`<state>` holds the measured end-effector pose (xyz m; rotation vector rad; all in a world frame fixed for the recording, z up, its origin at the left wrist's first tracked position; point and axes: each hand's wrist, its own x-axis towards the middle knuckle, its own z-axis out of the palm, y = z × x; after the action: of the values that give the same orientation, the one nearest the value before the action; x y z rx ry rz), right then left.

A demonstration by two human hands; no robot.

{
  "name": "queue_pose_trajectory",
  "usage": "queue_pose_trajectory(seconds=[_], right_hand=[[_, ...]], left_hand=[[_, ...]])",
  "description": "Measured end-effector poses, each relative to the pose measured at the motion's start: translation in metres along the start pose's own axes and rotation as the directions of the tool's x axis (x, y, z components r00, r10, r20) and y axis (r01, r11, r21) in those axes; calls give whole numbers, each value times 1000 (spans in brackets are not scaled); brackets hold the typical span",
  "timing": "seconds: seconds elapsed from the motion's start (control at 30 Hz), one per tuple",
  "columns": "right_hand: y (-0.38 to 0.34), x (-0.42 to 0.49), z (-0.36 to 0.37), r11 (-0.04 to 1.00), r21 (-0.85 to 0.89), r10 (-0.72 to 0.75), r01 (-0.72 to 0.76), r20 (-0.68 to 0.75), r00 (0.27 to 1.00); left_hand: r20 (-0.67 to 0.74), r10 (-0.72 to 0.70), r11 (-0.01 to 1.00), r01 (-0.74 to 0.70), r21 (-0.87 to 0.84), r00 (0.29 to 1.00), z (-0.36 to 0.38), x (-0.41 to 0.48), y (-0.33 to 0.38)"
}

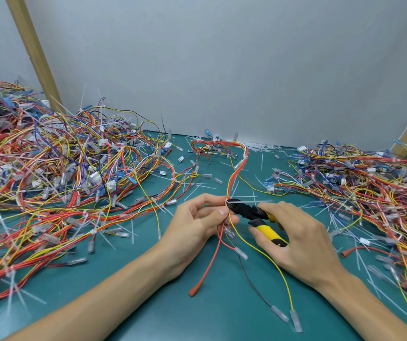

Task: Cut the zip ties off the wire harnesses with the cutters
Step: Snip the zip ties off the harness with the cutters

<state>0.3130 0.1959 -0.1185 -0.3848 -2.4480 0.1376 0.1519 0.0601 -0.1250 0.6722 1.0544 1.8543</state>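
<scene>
Green surface (209, 323) fills my head view, wire piles (62, 168) heaped both sides; my left hand (197, 225) pinches the centre harness (236, 168) at its zip tie (227, 201); my right hand (301, 239) grips the yellow-handled cutters (251, 211), jaws at that tie.

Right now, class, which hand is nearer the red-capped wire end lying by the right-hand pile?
Right. The right hand, gripping the cutters, lies just left of the red-capped wire end; the left hand, pinching the harness, is farther left.
</scene>
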Motion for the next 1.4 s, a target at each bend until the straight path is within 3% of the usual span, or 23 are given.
queue_pose_trajectory(seconds=[0.83, 1.13, 1.4], right_hand=[[2, -3, -2, 983, 175, 52, -63, 67, 996], [2, -4, -4, 973, 223, 47, -61, 67, 997], [2, -3, -4, 979, 199, 12, -39, 138, 990]], left_hand=[[-85, 89, 992, -80, 102, 992, 3, -1, -8], [-159, 253, 926, -191, 327, 954, 10, -6, -7], [-220, 273, 904, -172, 390, 937, 8, -5, -8]])
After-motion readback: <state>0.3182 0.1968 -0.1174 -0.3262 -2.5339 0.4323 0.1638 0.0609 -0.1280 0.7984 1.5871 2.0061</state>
